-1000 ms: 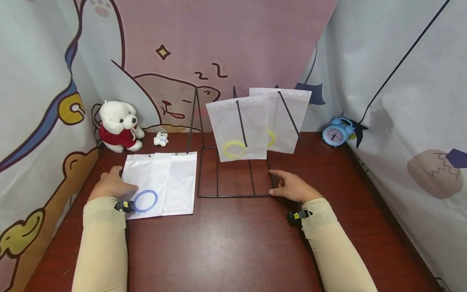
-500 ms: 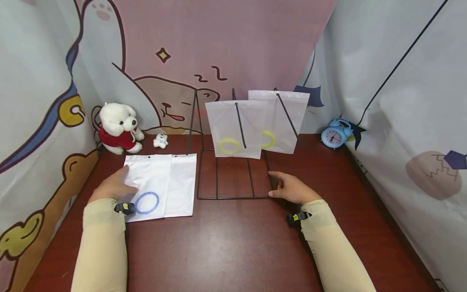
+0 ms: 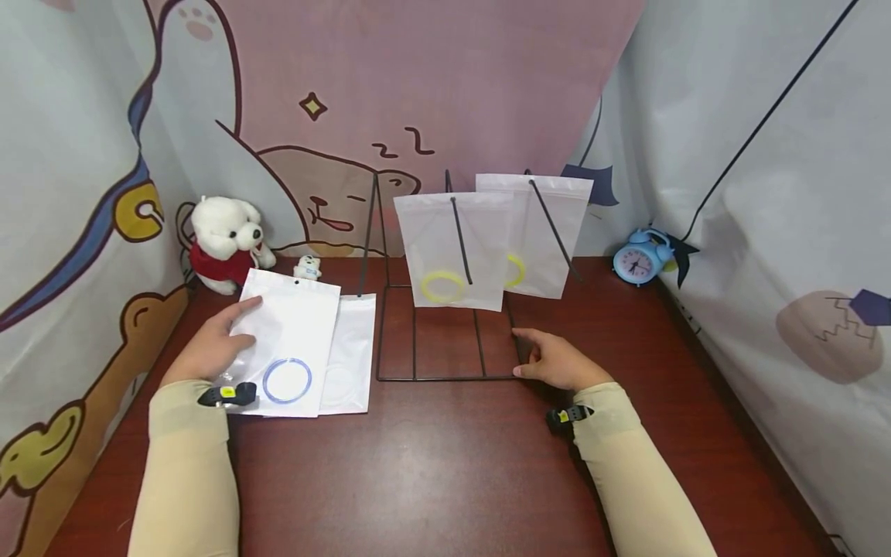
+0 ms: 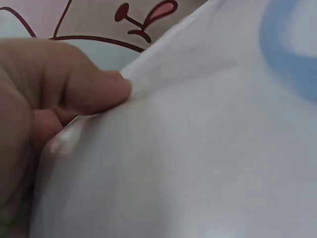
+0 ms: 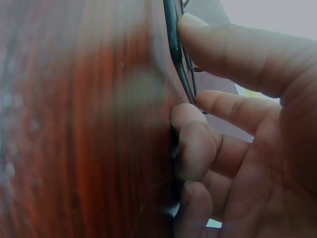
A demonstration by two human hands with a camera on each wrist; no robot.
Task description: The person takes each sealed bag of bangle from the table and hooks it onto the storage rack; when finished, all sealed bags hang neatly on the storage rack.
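My left hand (image 3: 212, 340) pinches the left edge of a white plastic packaging bag (image 3: 295, 333) with a blue ring mark and a small hole at its top. In the left wrist view the thumb presses on the bag (image 4: 198, 148). This bag is tilted and overlaps another white bag (image 3: 353, 348) on the table. My right hand (image 3: 560, 360) holds the right front corner of a black wire display rack (image 3: 445, 378), thumb and forefinger at the wire. Two white bags, a nearer one (image 3: 459, 240) and a farther one (image 3: 557, 209), hang on rack hooks, both showing yellow rings.
A leftmost hook (image 3: 366, 232) of the rack carries no bag. At the back left sit a white plush dog (image 3: 226, 232) in red and a tiny white figure (image 3: 307, 268). A blue alarm clock (image 3: 639, 259) stands at the back right. Printed cloth surrounds the brown table (image 3: 418, 480).
My left hand has gripped the blue-ringed bag and lifted its upper part, tilting and shifting it slightly right. The right hand stays on the rack. The hanging bags have swayed a little.
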